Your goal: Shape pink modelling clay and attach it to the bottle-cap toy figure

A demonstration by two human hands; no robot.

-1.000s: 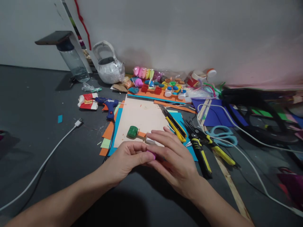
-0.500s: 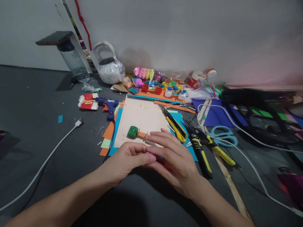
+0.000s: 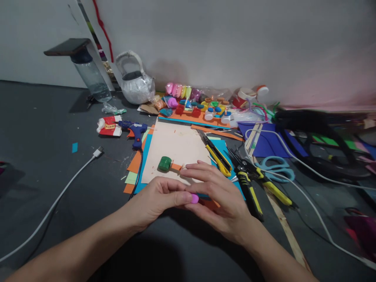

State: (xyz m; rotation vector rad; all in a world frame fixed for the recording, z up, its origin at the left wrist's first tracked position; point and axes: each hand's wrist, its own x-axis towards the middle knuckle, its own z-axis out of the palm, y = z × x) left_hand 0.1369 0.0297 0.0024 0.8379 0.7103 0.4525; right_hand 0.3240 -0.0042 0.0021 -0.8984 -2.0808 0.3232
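A small lump of pink modelling clay (image 3: 194, 198) sits at the fingertips of both hands, above the near edge of the paper stack. My left hand (image 3: 160, 197) pinches it between thumb and index finger. Thumb and index finger of my right hand (image 3: 219, 196) close around the same lump from the right, while its other fingers stretch out above. Just beyond the hands, a green rounded clay piece (image 3: 165, 164) lies on the pale sheet (image 3: 176, 143), joined to an orange strip (image 3: 176, 167). A whitish piece at the strip's right end is partly hidden by my right fingers.
Left of the paper lies a blue glue gun (image 3: 136, 133). A yellow cutter (image 3: 217, 154), pliers (image 3: 246, 188) and light-blue scissors (image 3: 276, 168) lie to the right. Small clay models (image 3: 217, 111) stand behind, near a kettle (image 3: 136, 88). A white cable (image 3: 311, 209) crosses the right side.
More of the pink clay now shows between the fingertips. My right fingers have shifted slightly, uncovering the whitish piece at the strip's end. The left hand stays almost in place.
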